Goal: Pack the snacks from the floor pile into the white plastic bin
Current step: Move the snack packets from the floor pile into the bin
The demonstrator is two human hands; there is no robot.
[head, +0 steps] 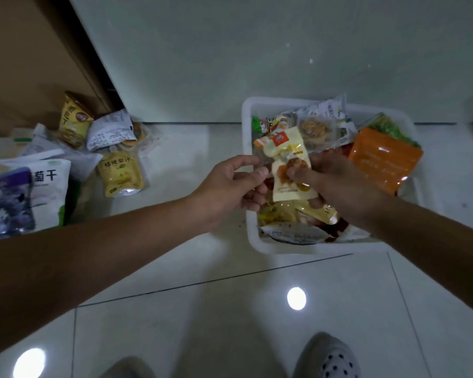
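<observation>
A cluster of small pale-yellow glossy plastic snack packets (287, 159) is held above the near-left part of a white rectangular plastic bin (284, 248) with rounded corners. A clear, crinkled edge of the cluster is pinched between thumb and forefinger of the left hand (230, 186), and the lower packet is gripped by the right hand (336, 184), whose thumb is pressed on the printed front. The number of packets in the cluster cannot be made out, since they overlap and the picture is blurred. The bin is heaped with soft film wrappers: a flat orange pouch (382, 162) is leant at the right side, a round pastry in clear wrap (313, 129) is seen towards the far side, and yellow and silver packets at the near wall are partly hidden by the hands and the right forearm. The floor pile (66, 159) lies well apart to the left on glossy white tiles (202, 309) and is cut off by the picture's edge. In it a yellow tapered paper cup (74, 121) is set at the back, a crumpled white packet (111, 130) is propped just beside it, a flat yellow pouch (120, 174) lies nearest the bin, and a large white bag with a purple picture (25, 197) is only partly shown. A brown wooden panel (25, 64) is seen behind the pile, and a grey slipper with dark dots (336, 361) at the bottom edge.
</observation>
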